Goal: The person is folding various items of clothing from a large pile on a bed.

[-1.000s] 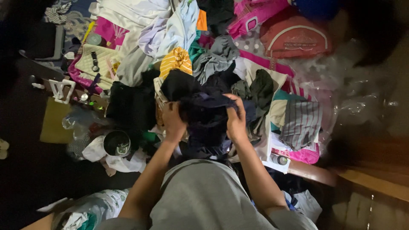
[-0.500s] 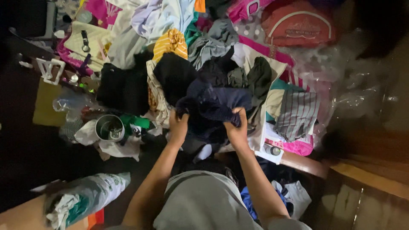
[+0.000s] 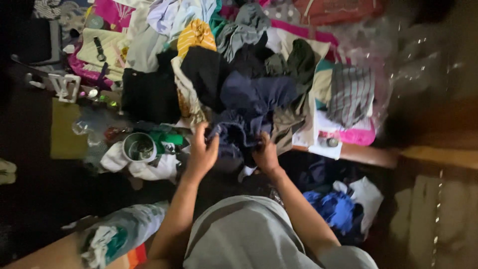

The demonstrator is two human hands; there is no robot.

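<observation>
A dark navy garment (image 3: 251, 107) lies bunched on top of a big heap of mixed clothes. My left hand (image 3: 201, 152) grips its lower left edge. My right hand (image 3: 265, 154) grips its lower right edge, close beside the left. Both forearms reach forward over my grey shirt. Around the garment lie a black cloth (image 3: 204, 72), a yellow striped piece (image 3: 196, 35), a grey top (image 3: 244, 27) and an olive piece (image 3: 301, 60).
A metal cup (image 3: 138, 147) sits on white cloth at the left. A striped grey cloth (image 3: 351, 92) and pink fabric (image 3: 356, 135) lie at the right. Blue cloth (image 3: 333, 209) lies by my right elbow. A bag of clothes (image 3: 117, 234) lies lower left. Clear plastic (image 3: 413, 55) fills the far right.
The view has shifted so the pile sits higher in frame. My hands have drawn the navy garment nearer to me and moved closer together on its lower edge.
</observation>
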